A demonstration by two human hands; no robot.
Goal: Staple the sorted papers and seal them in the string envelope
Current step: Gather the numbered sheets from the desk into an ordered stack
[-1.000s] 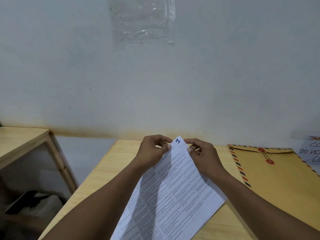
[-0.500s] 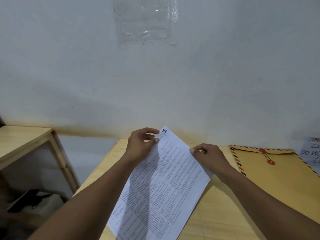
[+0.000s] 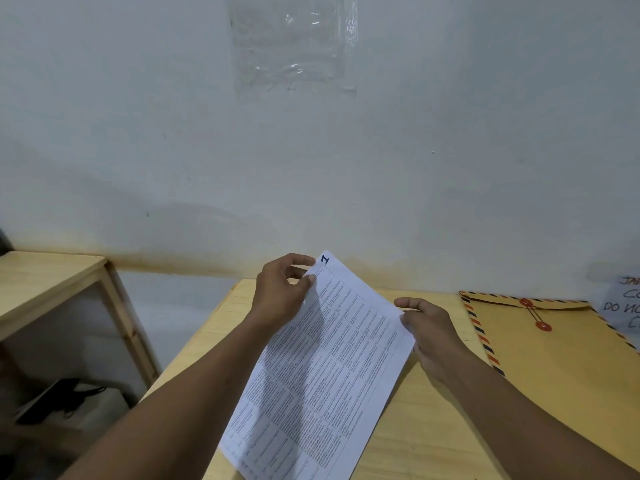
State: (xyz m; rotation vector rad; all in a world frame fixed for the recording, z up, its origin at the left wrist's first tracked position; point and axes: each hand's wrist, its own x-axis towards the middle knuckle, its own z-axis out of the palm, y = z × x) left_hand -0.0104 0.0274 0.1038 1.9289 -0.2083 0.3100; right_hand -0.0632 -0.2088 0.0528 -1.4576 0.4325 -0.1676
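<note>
A stack of white printed papers (image 3: 332,368), marked "1" in its top corner, is held tilted above the wooden table (image 3: 426,434). My left hand (image 3: 282,294) pinches the stack's upper left edge near that corner. My right hand (image 3: 429,329) grips the right edge, thumb on top. A brown string envelope (image 3: 568,368) with a striped border and two red string buttons lies flat on the table to the right, its flap shut. No stapler is in view.
A white wall rises right behind the table, with a clear plastic sheet (image 3: 294,46) taped to it. A handwritten paper note (image 3: 623,303) sits at the far right. A second wooden table (image 3: 48,285) stands at the left, dark items on the floor beneath it.
My hands have moved apart: the left shifted up and left with the numbered corner, the right slid down the right edge. The stack has turned more steeply.
</note>
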